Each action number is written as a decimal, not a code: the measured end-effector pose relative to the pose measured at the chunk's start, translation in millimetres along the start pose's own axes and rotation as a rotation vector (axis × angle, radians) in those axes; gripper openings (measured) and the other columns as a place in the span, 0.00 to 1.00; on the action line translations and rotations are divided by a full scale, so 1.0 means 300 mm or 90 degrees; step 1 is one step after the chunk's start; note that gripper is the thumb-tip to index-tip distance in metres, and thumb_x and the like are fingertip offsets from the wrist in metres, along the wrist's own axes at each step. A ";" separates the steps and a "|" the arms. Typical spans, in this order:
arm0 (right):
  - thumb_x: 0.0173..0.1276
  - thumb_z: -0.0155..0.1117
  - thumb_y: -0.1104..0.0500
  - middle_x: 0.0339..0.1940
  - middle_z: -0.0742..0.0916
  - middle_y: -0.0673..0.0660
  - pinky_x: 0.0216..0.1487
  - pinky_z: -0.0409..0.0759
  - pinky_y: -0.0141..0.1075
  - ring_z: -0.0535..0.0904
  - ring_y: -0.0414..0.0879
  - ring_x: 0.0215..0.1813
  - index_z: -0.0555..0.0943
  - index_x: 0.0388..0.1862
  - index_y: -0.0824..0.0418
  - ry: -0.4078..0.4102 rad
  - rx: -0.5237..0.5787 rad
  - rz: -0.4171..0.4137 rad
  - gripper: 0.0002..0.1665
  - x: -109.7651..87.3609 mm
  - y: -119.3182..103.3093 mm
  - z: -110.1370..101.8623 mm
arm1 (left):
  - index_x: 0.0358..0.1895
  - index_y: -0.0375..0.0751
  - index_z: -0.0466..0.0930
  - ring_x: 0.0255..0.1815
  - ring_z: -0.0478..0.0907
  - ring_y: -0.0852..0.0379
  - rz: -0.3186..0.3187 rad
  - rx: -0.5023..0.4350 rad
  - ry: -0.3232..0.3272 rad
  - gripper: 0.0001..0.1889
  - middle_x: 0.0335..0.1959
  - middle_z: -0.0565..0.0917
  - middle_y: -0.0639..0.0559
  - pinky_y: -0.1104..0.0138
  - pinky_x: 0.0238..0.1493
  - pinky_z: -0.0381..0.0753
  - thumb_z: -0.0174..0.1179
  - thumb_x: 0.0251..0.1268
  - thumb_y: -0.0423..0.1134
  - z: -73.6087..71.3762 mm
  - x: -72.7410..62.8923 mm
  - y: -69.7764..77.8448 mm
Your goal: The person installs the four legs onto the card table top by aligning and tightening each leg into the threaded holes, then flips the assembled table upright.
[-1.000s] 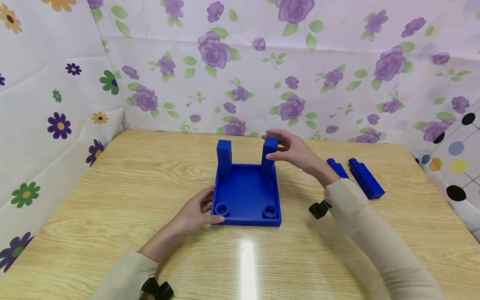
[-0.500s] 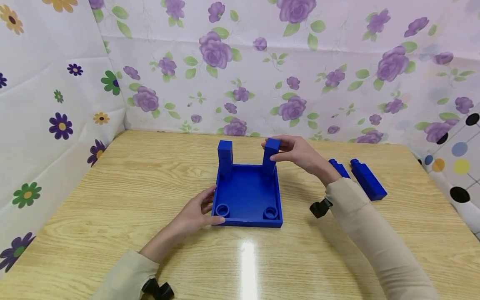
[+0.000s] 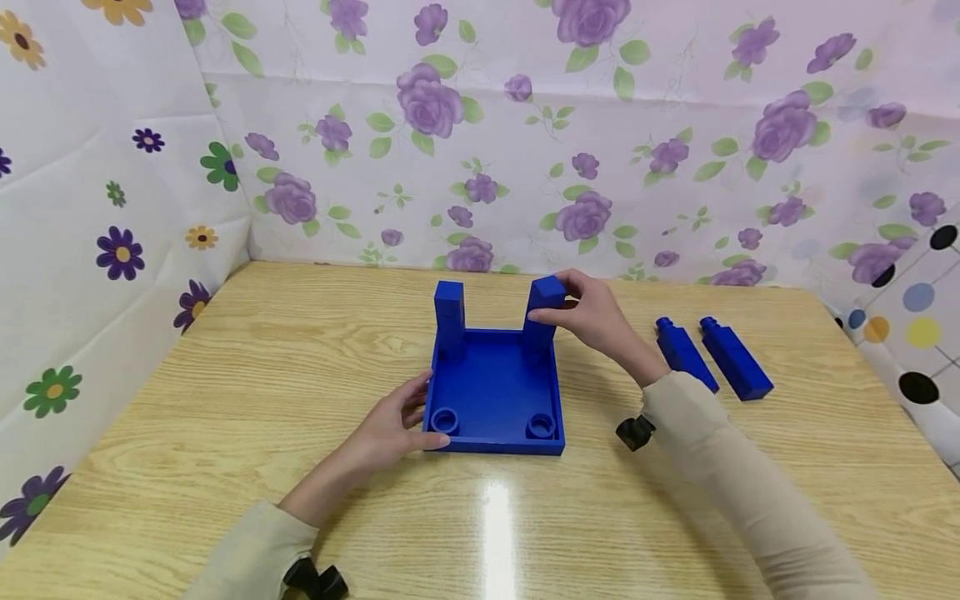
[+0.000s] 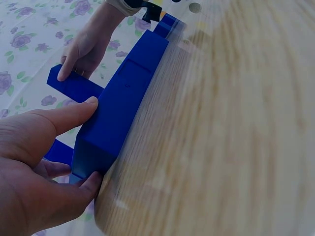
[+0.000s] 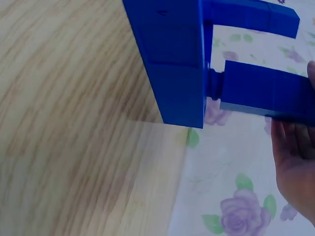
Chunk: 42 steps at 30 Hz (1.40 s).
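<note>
A blue square toy tabletop lies rim-up on the wooden table, with a round socket at each front corner. My left hand grips its front left corner, thumb on the front rim and fingers along the side. At the back left corner stands a blue square leg. My right hand pinches the top of the back right leg, which is twisted against the rim. In the right wrist view, a narrow neck shows between that leg and the tabletop.
Two loose blue legs, a nearer one and a farther one, lie on the table to the right, necks pointing back. Behind the table hangs a flowered cloth, with further patterned cloths on both sides.
The back right leg has turned about its own axis with my right hand, whose thumb moved left. The right forearm shifted left, uncovering more of a loose leg. My left hand stays put.
</note>
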State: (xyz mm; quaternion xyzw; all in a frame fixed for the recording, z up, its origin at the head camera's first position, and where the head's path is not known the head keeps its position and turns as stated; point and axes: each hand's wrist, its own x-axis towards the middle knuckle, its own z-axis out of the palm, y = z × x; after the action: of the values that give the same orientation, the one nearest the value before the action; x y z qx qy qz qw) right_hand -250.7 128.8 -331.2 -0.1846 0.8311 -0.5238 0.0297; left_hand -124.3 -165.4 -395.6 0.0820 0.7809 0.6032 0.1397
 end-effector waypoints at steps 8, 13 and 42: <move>0.54 0.78 0.52 0.43 0.82 0.60 0.43 0.84 0.44 0.82 0.53 0.45 0.73 0.44 0.64 0.087 -0.094 -0.025 0.29 -0.011 -0.008 0.035 | 0.75 0.32 0.49 0.69 0.62 0.36 -0.002 -0.004 -0.003 0.48 0.68 0.62 0.31 0.56 0.68 0.64 0.70 0.55 0.28 0.002 -0.001 0.005; 0.56 0.77 0.53 0.44 0.82 0.60 0.43 0.84 0.45 0.82 0.53 0.46 0.73 0.46 0.65 0.080 -0.091 -0.026 0.28 -0.014 -0.014 0.037 | 0.76 0.32 0.48 0.69 0.62 0.37 0.000 -0.006 -0.004 0.48 0.68 0.62 0.31 0.56 0.68 0.65 0.70 0.55 0.28 0.002 -0.001 0.006; 0.65 0.66 0.68 0.62 0.79 0.61 0.58 0.77 0.40 0.75 0.51 0.62 0.69 0.69 0.68 -0.205 0.191 -0.016 0.33 0.036 -0.020 -0.097 | 0.76 0.32 0.48 0.68 0.62 0.37 0.007 -0.003 -0.010 0.48 0.69 0.62 0.31 0.55 0.68 0.64 0.70 0.56 0.29 -0.004 -0.006 0.001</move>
State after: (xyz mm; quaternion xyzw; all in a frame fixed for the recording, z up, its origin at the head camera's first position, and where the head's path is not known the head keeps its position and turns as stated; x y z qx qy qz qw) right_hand -266.1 147.9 -311.2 -0.2693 0.7259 -0.6059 0.1827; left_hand -123.2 -167.0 -394.8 0.0905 0.7778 0.6053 0.1429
